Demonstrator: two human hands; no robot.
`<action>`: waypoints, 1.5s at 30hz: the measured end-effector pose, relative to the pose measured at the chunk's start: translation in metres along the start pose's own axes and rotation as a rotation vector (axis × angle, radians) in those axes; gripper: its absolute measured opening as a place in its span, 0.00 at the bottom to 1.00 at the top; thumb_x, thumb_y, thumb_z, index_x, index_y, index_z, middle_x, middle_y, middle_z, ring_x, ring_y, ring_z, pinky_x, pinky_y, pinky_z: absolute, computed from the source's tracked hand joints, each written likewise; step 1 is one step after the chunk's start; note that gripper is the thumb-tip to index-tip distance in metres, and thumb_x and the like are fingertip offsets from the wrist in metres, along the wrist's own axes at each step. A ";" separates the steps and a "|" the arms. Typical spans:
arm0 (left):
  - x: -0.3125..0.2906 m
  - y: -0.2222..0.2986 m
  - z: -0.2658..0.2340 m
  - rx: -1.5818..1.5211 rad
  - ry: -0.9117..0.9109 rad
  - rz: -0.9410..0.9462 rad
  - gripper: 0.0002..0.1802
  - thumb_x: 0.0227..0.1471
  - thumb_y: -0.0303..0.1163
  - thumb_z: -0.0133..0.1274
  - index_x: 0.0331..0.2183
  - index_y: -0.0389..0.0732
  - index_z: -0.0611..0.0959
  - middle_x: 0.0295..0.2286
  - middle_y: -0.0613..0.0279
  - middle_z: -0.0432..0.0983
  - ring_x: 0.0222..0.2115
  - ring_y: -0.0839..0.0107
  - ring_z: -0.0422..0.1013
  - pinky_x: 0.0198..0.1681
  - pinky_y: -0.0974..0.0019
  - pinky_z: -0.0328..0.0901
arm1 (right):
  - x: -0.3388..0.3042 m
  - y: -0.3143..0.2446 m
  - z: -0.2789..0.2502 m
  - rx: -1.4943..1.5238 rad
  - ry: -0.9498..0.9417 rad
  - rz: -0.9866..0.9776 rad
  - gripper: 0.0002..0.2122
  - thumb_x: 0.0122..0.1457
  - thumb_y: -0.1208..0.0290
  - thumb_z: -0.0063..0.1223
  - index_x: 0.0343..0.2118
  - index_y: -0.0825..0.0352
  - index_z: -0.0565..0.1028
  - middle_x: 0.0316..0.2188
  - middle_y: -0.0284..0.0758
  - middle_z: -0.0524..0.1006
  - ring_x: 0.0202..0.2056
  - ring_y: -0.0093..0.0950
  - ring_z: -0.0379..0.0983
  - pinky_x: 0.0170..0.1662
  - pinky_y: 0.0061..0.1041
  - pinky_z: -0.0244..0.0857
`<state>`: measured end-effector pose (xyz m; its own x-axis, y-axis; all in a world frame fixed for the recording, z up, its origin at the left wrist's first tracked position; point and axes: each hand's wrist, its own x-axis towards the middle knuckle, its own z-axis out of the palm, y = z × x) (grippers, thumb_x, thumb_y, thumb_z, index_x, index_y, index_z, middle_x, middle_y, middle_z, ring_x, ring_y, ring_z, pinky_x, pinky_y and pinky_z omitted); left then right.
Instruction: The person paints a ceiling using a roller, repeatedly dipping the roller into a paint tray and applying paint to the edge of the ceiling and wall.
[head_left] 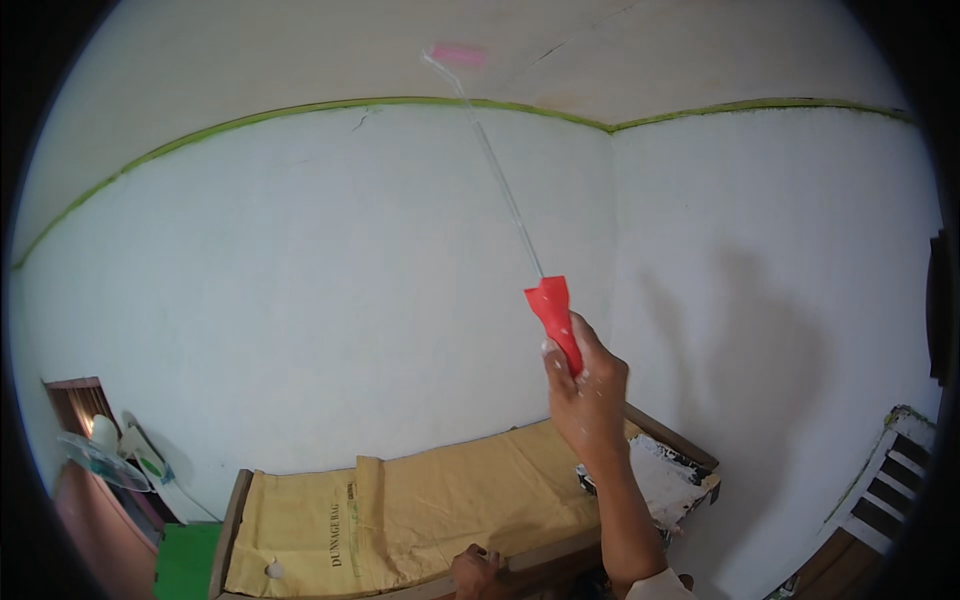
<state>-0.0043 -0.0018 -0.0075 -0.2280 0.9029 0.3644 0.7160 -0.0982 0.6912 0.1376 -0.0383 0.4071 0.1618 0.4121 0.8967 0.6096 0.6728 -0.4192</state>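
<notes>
My right hand (590,395) is raised, its fingers wrapped round the red handle of a paint roller (553,310). From the handle a long thin metal rod runs up to the ceiling (300,50). There the pink roller sleeve (459,54) is smeared by motion and appears to be against the surface. White paint spots mark my right thumb and fingers. Low in the view, my left hand (477,573) is curled over the wooden edge (555,556) of a piece of furniture covered with brown paper (450,490).
A paint-smeared tray (665,485) with white paint stands at the furniture's right end. A green strip (350,104) runs where wall meets ceiling. At left are a fan (105,460) and a green panel (188,560). A white slatted frame (890,490) stands at right.
</notes>
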 end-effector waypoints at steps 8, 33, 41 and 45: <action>0.000 -0.006 0.015 0.002 -0.012 -0.018 0.17 0.38 0.43 0.61 0.23 0.38 0.81 0.18 0.50 0.77 0.23 0.53 0.76 0.30 0.58 0.71 | -0.072 -0.007 -0.082 0.009 0.086 0.112 0.17 0.57 0.74 0.51 0.47 0.79 0.69 0.27 0.46 0.76 0.25 0.35 0.75 0.29 0.29 0.67; -0.005 0.011 0.000 -0.051 0.087 0.032 0.13 0.35 0.37 0.63 0.19 0.37 0.81 0.14 0.48 0.75 0.19 0.50 0.75 0.26 0.56 0.70 | -0.066 0.042 -0.183 -0.009 0.272 0.322 0.15 0.59 0.74 0.48 0.48 0.76 0.70 0.18 0.30 0.69 0.19 0.16 0.61 0.23 0.19 0.58; -0.004 0.021 -0.004 -0.021 0.083 -0.005 0.13 0.36 0.37 0.62 0.19 0.37 0.81 0.14 0.48 0.75 0.19 0.52 0.75 0.26 0.57 0.70 | 0.009 0.087 -0.151 -0.022 0.092 0.154 0.14 0.59 0.71 0.51 0.46 0.72 0.71 0.18 0.34 0.69 0.21 0.18 0.60 0.25 0.21 0.59; -0.003 0.013 -0.002 -0.010 0.096 0.025 0.13 0.36 0.38 0.62 0.19 0.37 0.81 0.14 0.49 0.74 0.19 0.52 0.75 0.25 0.57 0.70 | -0.006 0.080 -0.168 -0.013 0.155 0.097 0.15 0.60 0.70 0.51 0.48 0.71 0.71 0.18 0.30 0.68 0.20 0.16 0.58 0.24 0.19 0.57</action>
<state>0.0044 -0.0067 0.0011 -0.2726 0.8557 0.4398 0.7159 -0.1250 0.6870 0.3154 -0.0900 0.3919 0.3374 0.3740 0.8639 0.5953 0.6261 -0.5036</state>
